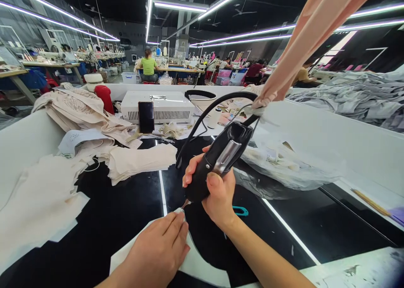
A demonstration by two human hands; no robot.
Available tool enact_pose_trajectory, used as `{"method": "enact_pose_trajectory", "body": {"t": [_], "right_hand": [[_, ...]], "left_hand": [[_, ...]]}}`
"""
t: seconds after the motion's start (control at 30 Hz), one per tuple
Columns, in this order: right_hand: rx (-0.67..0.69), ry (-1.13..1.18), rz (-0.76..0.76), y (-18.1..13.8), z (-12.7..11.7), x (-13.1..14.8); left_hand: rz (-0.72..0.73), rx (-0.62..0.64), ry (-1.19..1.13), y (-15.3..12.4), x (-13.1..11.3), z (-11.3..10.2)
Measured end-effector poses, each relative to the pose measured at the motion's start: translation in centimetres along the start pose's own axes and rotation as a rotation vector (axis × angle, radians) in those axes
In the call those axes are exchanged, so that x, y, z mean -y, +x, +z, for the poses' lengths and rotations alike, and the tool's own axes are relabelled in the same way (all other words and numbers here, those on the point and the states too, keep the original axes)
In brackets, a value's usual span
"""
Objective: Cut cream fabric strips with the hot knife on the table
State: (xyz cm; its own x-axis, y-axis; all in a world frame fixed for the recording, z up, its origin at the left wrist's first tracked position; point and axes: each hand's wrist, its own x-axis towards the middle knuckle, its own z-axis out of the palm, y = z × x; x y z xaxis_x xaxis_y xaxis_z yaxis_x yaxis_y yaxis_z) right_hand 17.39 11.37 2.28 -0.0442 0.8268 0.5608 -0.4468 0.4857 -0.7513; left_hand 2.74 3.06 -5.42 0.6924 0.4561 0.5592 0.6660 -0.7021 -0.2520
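The glossy black tabletop (94, 220) stands in a strip-lit sewing hall (182, 46). Above it, the right hand (218, 195) wraps a black, silver-panelled tool (202, 174), tip at the white piece (205, 265) under the outstretched left hand (160, 241).

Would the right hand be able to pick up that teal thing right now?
Probably not: the right hand is wrapped around the black handheld tool. Still, the teal object lies close by the wrist, so a freed hand could likely reach it.
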Motion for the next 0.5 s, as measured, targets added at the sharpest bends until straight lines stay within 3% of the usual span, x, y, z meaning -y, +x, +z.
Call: {"method": "enact_pose_trajectory", "body": {"t": [0.2,0.5], "right_hand": [[-0.017,-0.029,-0.011,-0.15,-0.1,-0.29],[-0.028,-0.034,-0.02,0.04,-0.35,-0.25]], "left_hand": [[-0.048,-0.076,-0.013,0.36,-0.13,0.02],[-0.067,-0.097,-0.013,0.57,-0.21,-0.11]]}}
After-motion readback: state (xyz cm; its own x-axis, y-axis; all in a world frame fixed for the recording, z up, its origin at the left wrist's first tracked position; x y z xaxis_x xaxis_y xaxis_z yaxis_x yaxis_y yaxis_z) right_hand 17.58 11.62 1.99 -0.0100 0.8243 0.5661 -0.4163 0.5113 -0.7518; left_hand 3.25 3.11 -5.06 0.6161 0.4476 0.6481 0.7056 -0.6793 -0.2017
